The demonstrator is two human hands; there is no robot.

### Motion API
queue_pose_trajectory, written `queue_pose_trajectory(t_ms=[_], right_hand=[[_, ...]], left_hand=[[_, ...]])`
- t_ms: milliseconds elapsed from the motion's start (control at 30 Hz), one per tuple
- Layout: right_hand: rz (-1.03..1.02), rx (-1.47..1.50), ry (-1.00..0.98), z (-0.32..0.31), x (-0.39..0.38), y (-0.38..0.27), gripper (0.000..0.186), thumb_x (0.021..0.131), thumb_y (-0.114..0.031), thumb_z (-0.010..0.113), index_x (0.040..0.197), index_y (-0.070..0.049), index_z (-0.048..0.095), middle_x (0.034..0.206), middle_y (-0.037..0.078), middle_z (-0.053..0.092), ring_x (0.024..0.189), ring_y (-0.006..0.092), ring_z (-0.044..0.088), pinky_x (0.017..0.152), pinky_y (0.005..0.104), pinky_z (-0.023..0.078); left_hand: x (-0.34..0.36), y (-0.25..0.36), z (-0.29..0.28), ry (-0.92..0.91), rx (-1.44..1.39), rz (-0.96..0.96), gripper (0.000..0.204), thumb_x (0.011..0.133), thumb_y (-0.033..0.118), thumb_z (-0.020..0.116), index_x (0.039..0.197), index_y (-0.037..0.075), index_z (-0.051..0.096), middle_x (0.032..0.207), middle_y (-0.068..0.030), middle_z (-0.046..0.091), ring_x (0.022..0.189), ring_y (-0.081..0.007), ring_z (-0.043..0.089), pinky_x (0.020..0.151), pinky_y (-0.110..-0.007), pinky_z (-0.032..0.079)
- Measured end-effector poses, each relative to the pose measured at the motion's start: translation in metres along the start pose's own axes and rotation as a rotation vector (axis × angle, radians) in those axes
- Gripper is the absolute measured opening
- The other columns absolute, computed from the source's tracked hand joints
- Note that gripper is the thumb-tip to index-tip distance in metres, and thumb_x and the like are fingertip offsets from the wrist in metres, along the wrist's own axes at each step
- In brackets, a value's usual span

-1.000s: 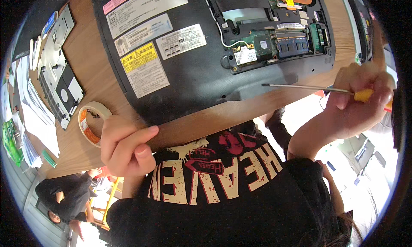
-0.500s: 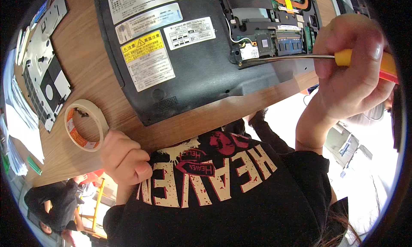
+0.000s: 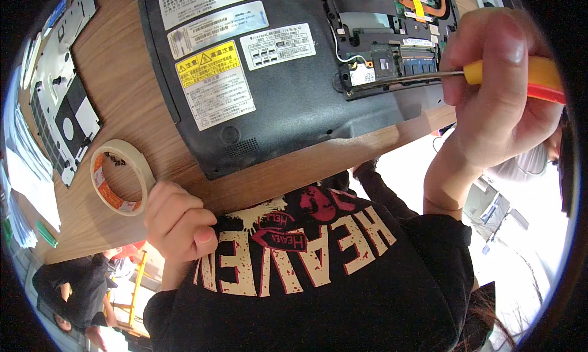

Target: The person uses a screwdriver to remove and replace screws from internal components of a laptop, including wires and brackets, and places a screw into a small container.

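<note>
A black laptop (image 3: 288, 101) lies bottom side up on the wooden table, with part of its underside open. My right hand (image 3: 499, 86) grips a screwdriver (image 3: 474, 73) by its yellow and red handle. The long metal shaft runs left over the open bay, and its tip is near the bay's lower left corner, close to a white-labelled card (image 3: 362, 74). Whether the tip touches a screw is too small to tell. Curled at the table's near edge, my left hand (image 3: 177, 220) is beside a masking tape roll (image 3: 144, 174); the inside of its fist is hidden.
Small dark screws (image 3: 114, 160) lie inside the tape ring. A removed cover panel (image 3: 67, 119) lies at the left, next to stacked papers (image 3: 30, 174). Blue memory modules (image 3: 418, 66) and a copper heat pipe (image 3: 436, 9) show in the bay. Another person (image 3: 76, 288) is at lower left.
The laptop has shifted slightly to the right. My right hand has turned a little with the screwdriver, whose tip stays by the same corner. My left hand has barely moved.
</note>
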State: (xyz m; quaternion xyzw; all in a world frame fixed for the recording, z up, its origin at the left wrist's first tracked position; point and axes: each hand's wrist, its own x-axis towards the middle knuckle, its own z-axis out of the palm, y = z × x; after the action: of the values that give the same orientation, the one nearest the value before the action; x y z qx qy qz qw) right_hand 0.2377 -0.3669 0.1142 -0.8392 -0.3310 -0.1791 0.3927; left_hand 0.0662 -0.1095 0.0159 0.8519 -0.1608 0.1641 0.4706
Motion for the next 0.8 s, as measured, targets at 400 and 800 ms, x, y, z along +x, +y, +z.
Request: queue_pose_trajectory(t_ms=[400,800], right_hand=[[0.134,0.038,0.167,-0.009,-0.014,0.000,0.036,0.096,-0.027,0.044,0.073,-0.001,0.054,0.053,0.008,0.049,0.035,0.0094,0.040,0.032,0.0194,0.027],[0.616,0.901,0.920,-0.007,-0.130,0.014,0.016,0.097,-0.025,0.047,0.094,-0.009,0.045,0.077,0.011,0.056,0.050,0.0113,0.053,0.040,0.0205,0.043]], left_hand=[[0.007,0.001,0.005,0.057,-0.028,0.016,0.040,0.086,0.033,0.061,0.057,0.005,0.057,0.060,-0.0049,0.048,0.050,-0.0225,0.046,0.047,-0.032,0.034],[0.020,0.008,0.018,0.010,-0.057,0.106,0.026,0.078,0.021,0.065,0.059,0.004,0.060,0.061,-0.0058,0.051,0.051,-0.0214,0.048,0.046,-0.031,0.036]])
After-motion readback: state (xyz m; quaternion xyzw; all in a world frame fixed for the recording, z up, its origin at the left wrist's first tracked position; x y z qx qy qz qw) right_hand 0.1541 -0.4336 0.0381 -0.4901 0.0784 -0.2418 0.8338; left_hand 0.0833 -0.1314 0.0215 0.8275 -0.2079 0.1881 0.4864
